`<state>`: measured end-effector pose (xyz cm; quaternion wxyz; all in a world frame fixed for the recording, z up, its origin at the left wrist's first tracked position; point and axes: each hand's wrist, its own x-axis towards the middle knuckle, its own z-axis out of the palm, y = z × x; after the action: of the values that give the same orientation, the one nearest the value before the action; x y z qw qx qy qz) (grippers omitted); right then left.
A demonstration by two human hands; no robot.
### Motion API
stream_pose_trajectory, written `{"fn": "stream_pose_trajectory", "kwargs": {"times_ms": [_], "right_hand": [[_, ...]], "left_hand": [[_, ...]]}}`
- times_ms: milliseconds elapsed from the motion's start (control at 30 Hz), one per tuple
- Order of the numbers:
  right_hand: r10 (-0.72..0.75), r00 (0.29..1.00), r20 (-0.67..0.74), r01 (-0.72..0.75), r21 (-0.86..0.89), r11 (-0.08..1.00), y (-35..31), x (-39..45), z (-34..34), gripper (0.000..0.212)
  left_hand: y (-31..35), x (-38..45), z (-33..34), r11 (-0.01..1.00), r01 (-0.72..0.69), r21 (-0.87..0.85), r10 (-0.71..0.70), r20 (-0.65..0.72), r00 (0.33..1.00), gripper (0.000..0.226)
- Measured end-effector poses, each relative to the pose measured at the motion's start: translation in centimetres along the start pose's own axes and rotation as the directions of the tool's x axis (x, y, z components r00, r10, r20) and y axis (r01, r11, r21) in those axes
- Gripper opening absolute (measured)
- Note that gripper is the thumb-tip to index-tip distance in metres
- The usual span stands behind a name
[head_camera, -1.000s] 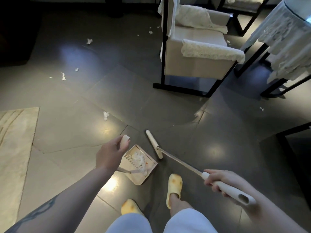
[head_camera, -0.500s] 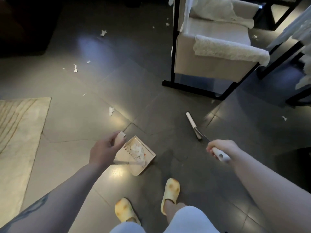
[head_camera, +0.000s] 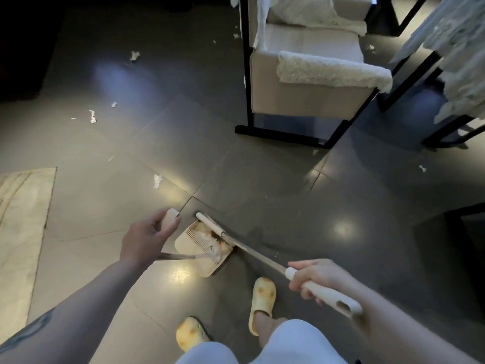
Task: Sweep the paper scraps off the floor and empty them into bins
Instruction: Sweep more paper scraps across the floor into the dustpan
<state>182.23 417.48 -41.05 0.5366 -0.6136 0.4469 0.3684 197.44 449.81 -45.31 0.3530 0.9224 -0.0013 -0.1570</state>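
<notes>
— Down at the bottom of the frame, what do you see first?
— Two yellow slippers [head_camera: 262, 298] on the grey tiled floor [head_camera: 328, 206], with pale trouser legs below them.

— And the hands?
— Right hand [head_camera: 319, 278], lower right, has its fingers curled round the cream grip of the broom [head_camera: 252, 252]. The metal shaft runs up and left from that hand to the flat broom head, which lies across the mouth of the dustpan [head_camera: 202, 248].

— The left one?
— Left hand [head_camera: 147, 237], left of centre, grips the cream top of the dustpan's handle between thumb and fingers. The pan itself sits on the floor just to the right of that hand, tipped back, and its thin rod shows beneath the wrist.

— Where are the scraps?
— A heap of paper scraps [head_camera: 207, 236] lies inside the pan, against the broom head and beside the comb teeth. Further up, one loose scrap [head_camera: 157, 181] rests on the tile above the left hand, well apart from it. More bits [head_camera: 92, 116] lie at the upper left, and one small piece [head_camera: 422, 168] at the right.

— Beyond that?
— A pale rug [head_camera: 23, 219] at the left edge, and a beige armchair [head_camera: 309, 82] on a black frame at the top, with a fleecy throw over its arm.
</notes>
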Motion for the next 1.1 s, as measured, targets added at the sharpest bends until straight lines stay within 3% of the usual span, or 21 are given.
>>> {"fn": "stream_pose_trajectory", "kwargs": {"times_ms": [67, 167, 233, 300, 367, 467, 600, 733, 867, 967, 1100], "right_hand": [[-0.004, 0.999, -0.037, 0.005, 0.033, 0.999, 1.3, -1.1, -0.5, 0.053], [-0.024, 0.991, -0.128, 0.041, 0.132, 0.990, 3.9, -3.1, -0.3, 0.054], [-0.027, 0.977, -0.213, 0.067, 0.182, 0.981, 5.7, -4.1, 0.1, 0.054], [-0.024, 0.956, -0.291, 0.103, 0.258, 0.961, 7.3, -4.8, 0.7, 0.054], [0.008, 0.938, -0.346, 0.125, 0.359, 0.925, 8.4, -4.9, 1.5, 0.053], [0.112, 0.937, -0.330, 0.084, 0.527, 0.845, 9.4, -3.8, 3.3, 0.050], [0.180, 0.956, -0.233, 0.005, 0.624, 0.782, 10.6, -2.7, 7.5, 0.036], [0.190, 0.975, -0.116, -0.091, 0.572, 0.815, 11.8, -3.1, 13.5, 0.034], [0.139, 0.985, -0.101, -0.059, 0.557, 0.828, 11.1, -4.1, 14.7, 0.040], [0.061, 0.984, -0.169, 0.021, 0.443, 0.896, 9.0, -5.6, 14.6, 0.035], [-0.030, 0.976, -0.218, 0.104, 0.337, 0.936, 5.0, -6.7, 15.6, 0.038]], "left_hand": [[-0.6, -0.3, -0.7, 0.998, -0.008, -0.061, 0.008, 0.003, 1.000, 0.029], [-1.3, -1.2, -1.8, 0.993, -0.048, -0.106, 0.050, 0.019, 0.999, 0.008], [-1.8, -1.9, -2.3, 0.988, -0.106, -0.110, 0.111, 0.040, 0.993, 0.019], [-2.4, -2.5, -2.8, 0.984, -0.134, -0.118, 0.142, 0.069, 0.987, 0.007], [-2.6, -2.9, -3.5, 0.978, -0.183, -0.104, 0.196, 0.126, 0.973, 0.011], [-2.5, -3.2, -4.1, 0.960, -0.279, -0.029, 0.278, 0.212, 0.937, 0.038], [-3.7, -4.1, -3.5, 0.960, -0.280, 0.020, 0.265, 0.263, 0.928, 0.037], [-4.3, -5.1, -3.3, 0.953, -0.301, 0.028, 0.281, 0.282, 0.917, 0.021], [-4.6, -5.7, -3.5, 0.959, -0.283, 0.026, 0.268, 0.248, 0.931, 0.017], [-6.3, -5.8, -4.4, 0.980, -0.198, -0.019, 0.198, 0.144, 0.969, 0.002], [-9.7, -6.9, -6.7, 0.983, -0.051, -0.176, 0.048, -0.020, 0.999, 0.010]]}}
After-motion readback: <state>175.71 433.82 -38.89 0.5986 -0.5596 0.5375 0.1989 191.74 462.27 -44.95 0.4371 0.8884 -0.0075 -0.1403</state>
